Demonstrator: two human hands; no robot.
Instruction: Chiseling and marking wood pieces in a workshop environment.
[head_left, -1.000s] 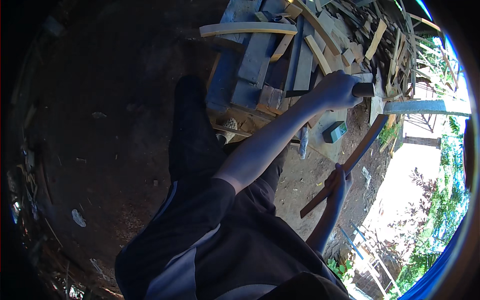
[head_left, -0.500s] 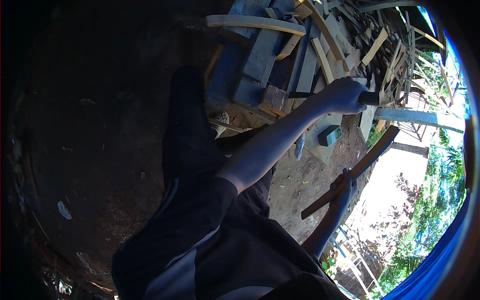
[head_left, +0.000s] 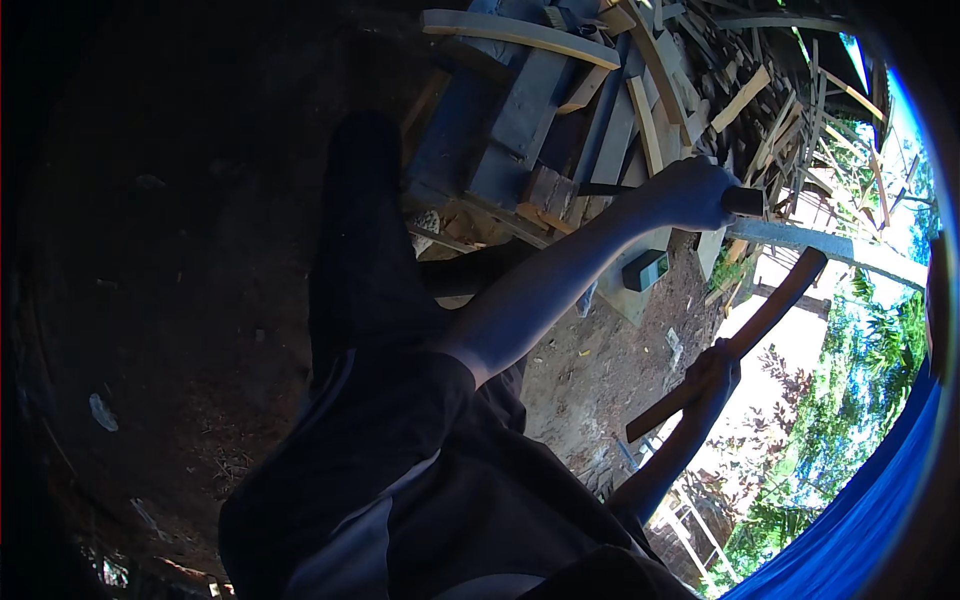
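Observation:
My left hand is closed around a long, dark, narrow piece. Its blunt brown end sticks out to the right of the fist, and a thin dark length shows on the other side of the wrist; I cannot tell whether it is a tool or a wood strip. Lower right, my right hand grips a slightly curved brown wooden slat near its middle. The slat slants up to the right, apart from the left hand. Just beyond the left hand lies a pale curved board.
Stacked planks and beams lie beyond my left forearm, with a light curved slat on top. A heap of wood offcuts spreads at the upper right. A small dark box-like object sits below my left wrist. Blue sheeting hangs lower right.
My right hand has moved slightly right with the wooden slat. My left hand keeps its grip and nearly its place, while the pale board and the ground have shifted a little in view.

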